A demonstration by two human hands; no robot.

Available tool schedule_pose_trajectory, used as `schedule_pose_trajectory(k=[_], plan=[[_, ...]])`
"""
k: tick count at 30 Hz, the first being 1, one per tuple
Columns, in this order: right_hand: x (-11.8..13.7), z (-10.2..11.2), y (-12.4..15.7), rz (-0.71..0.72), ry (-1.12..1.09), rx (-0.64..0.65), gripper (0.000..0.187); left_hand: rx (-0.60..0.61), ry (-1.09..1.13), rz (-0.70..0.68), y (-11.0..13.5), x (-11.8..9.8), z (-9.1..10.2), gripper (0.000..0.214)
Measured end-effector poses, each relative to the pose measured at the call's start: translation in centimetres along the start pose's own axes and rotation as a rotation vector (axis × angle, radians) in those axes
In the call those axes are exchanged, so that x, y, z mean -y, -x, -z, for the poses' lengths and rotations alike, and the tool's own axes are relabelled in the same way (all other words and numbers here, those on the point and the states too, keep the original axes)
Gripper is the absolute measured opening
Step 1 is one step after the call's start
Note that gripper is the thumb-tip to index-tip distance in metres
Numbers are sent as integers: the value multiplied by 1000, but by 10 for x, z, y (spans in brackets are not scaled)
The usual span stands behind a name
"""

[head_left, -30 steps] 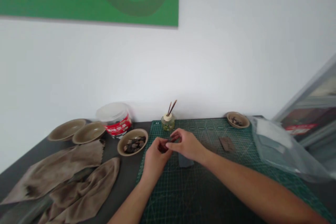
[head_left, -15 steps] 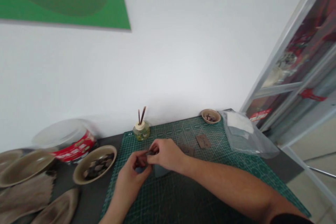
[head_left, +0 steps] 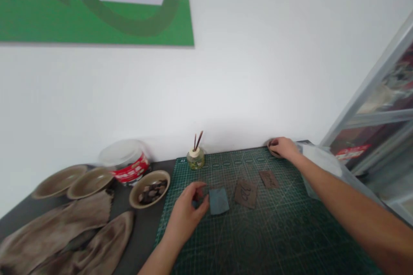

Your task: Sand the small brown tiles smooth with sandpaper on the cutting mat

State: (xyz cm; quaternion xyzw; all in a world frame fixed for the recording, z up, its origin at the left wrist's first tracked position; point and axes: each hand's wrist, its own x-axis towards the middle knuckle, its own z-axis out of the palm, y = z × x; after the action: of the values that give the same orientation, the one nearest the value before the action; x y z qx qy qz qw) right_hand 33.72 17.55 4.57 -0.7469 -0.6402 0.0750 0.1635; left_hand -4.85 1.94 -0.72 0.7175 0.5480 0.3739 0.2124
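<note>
Nearest me, brown cloth [head_left: 71, 223] lies crumpled on the dark table [head_left: 145, 230], at nine o'clock from the green cutting mat [head_left: 196, 249]. Over the mat the person's left hand [head_left: 189, 208] has thumb and forefinger parted, and I can't tell whether anything sits behind them. At three o'clock from those fingertips, just beside them, is a flat blue-grey patch [head_left: 219, 201]; further along, again at three, lies a brown patch [head_left: 245, 193] with dark marks. A bowl of brown and dark pieces [head_left: 134, 193] stands at ten o'clock from the left hand, two more bowls at its nine. A smaller brown patch [head_left: 269, 178] lies at two from the marked one. Straight up at twelve from the left hand stands a glass bottle with sticks [head_left: 195, 159]. Farthest off, at the smaller patch's twelve, the right hand [head_left: 284, 148] has its fingers down at a small bowl [head_left: 273, 153]; their grip is hidden. A clear plastic bag [head_left: 329, 164] lies at the bowl's four.
</note>
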Motion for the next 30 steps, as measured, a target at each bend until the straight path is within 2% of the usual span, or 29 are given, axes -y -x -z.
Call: schedule_pose_trajectory(k=[5,12,16,19,21,23,26,27,30], plan=[[-20,-17,-13,-35,81,36,26,-43,31,7,3,-1,2,25],[-36,-24,-27,-59,169,53,30,-64,78,-2,5,-3,5,25],[-41,-29,-31,-66,209,53,32,-102,-23,-28,9,-11,8,19],[-45,-31,-34,-56,224,57,35,-155,-203,-45,9,-21,24,12],[-47,-30,-36,-33,223,66,36,-166,-331,-53,4,-20,44,12],[-48,-28,-38,-8,214,69,37,-146,-451,-9,-5,-7,69,13],[-49,-21,-37,23,193,64,39,-42,-604,167,-21,28,106,19],[-49,-19,-35,31,183,55,40,30,-637,233,-25,41,115,21],[-50,-9,-18,86,106,-25,41,160,-626,231,-34,68,126,20]])
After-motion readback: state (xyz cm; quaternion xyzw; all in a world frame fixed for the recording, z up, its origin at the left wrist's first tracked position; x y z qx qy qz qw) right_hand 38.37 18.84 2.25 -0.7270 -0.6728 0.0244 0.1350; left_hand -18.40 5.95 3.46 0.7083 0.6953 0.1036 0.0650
